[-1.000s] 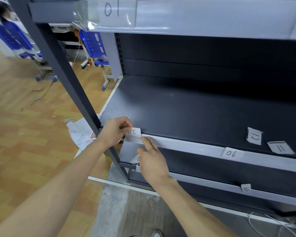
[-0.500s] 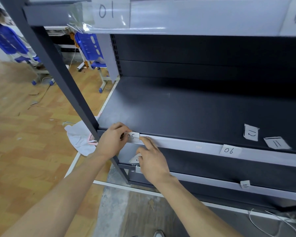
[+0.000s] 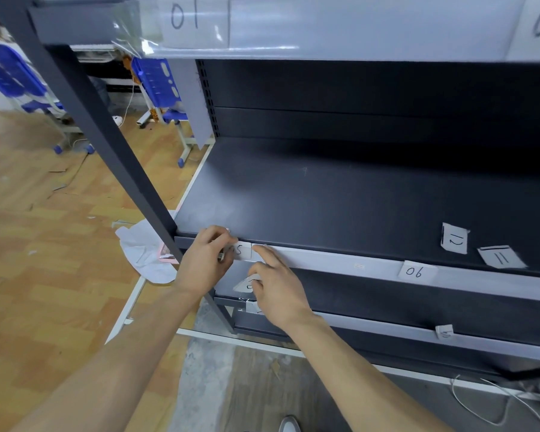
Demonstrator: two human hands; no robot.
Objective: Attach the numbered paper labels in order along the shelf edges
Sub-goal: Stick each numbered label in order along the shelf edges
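Your left hand (image 3: pixel 205 263) pinches the 05 label (image 3: pixel 242 250) at the shelf edge (image 3: pixel 325 260), centre left of the frame; your right hand (image 3: pixel 276 291), fingers apart, presses beside it. Keep it level, then smooth outward.

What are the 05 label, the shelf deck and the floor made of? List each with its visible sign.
05 label: thin white paper, matte; handwritten dark digits, and it bends under the left hand and right hand.
Shelf deck: probably painted sheet metal, dark grey, low sheen; flat, thin-edged, faint scuffs.
Floor: wood or wood-look laminate; tan plank pattern, mild gloss. Which one, the look leaves open.
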